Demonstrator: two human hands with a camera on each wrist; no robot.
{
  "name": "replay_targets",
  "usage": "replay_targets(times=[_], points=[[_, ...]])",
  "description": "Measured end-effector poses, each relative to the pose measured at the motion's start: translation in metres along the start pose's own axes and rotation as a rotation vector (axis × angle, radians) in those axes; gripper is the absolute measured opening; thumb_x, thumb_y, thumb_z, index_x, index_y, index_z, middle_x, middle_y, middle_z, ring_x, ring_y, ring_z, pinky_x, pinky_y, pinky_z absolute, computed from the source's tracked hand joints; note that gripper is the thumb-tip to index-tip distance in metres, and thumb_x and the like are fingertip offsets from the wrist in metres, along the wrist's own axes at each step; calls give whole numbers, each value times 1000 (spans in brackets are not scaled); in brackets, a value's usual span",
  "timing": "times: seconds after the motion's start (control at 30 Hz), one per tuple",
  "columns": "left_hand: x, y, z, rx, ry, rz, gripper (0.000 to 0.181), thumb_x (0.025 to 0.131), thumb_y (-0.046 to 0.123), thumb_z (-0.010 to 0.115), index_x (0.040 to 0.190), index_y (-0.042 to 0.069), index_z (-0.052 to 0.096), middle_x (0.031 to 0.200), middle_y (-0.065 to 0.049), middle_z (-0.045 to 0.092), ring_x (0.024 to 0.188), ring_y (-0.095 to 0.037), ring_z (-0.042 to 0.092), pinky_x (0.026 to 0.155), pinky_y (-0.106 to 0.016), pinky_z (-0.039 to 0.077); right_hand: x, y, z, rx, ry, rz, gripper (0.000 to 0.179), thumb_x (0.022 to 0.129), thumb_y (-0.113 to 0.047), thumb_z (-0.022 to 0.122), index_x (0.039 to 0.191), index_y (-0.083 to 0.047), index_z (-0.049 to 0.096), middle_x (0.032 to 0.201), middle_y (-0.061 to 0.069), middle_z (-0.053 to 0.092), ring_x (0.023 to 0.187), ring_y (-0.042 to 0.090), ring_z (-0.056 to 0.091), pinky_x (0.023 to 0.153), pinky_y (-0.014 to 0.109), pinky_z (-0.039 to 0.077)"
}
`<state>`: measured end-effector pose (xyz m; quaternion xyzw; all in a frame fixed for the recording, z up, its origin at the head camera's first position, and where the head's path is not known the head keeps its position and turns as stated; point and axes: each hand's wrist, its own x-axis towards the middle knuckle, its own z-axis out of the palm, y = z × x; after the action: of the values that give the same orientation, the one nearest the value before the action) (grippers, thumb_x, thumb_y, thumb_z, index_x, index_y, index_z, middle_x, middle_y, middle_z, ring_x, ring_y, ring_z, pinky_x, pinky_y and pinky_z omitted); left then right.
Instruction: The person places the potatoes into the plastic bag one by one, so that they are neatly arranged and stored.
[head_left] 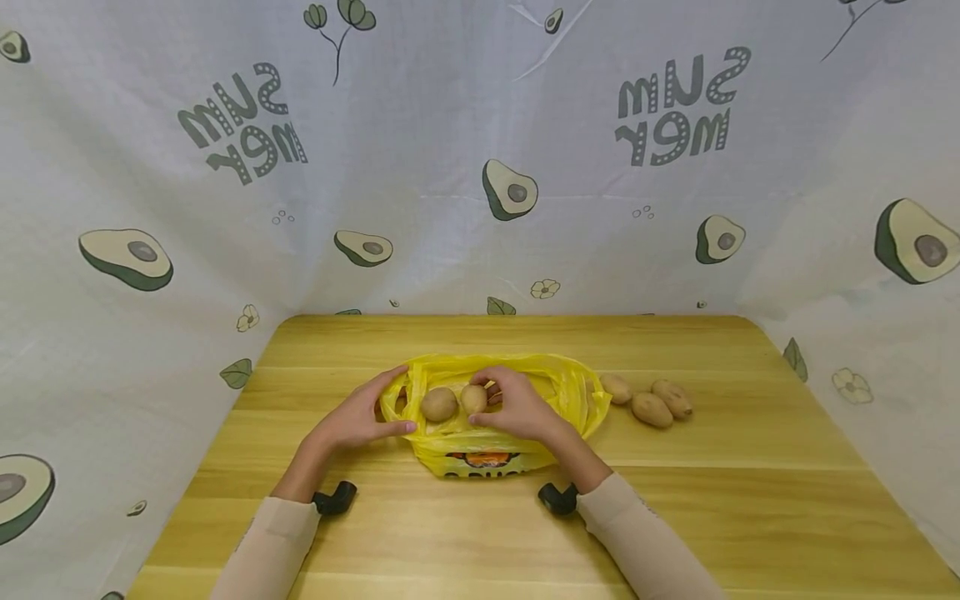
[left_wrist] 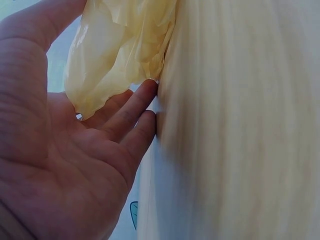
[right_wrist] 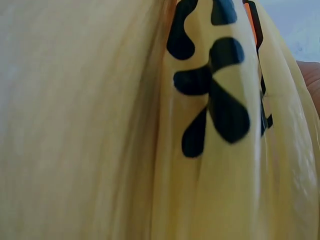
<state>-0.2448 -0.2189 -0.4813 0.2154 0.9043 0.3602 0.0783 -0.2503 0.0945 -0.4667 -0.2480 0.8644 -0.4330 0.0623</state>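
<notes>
A pale left sleeve [head_left: 270, 542] comes in closest, over the tabletop [head_left: 450, 550] towards its left edge, with a black fitting [head_left: 335, 498] at the cuff. Further in, the left hand [head_left: 360, 418] spreads thumb and fingers around the left end of a yellow plastic bag [head_left: 491, 462]. Its grip is loose: in the left wrist view the fingers are extended, touching the crumpled plastic without clenching it.

The bag sits in the middle part of the tabletop, its mouth open and upward, well apart from the far edge; dark and orange print shows on its near side. Within the mouth, towards the left end, lies a larger potato [head_left: 438, 405]. Just right of it is a smaller potato [head_left: 473, 399], grasped by the right hand [head_left: 517, 407] between thumb and fingers. That arm crosses the bag's near rim, ending in a second black fitting [head_left: 558, 499] and the right sleeve [head_left: 645, 542].

Between the bag and the tabletop's right edge rest three loose potatoes: one [head_left: 617, 388] just beside the bag, then one nearer the camera [head_left: 652, 410], and the rightmost [head_left: 672, 399] close against that one.
</notes>
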Motion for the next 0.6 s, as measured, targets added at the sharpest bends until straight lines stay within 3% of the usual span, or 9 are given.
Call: replay_targets(times=[0.6], points=[[0,1,-1,7,-7,4,102,85,55,79,165,18,26,167,-15,33,153,-42,31,121,-66,27,8,0,6,-109,-49,14,45,82,-18,89,121,-10,66,117,5,68,99,16,65,85,33,58]])
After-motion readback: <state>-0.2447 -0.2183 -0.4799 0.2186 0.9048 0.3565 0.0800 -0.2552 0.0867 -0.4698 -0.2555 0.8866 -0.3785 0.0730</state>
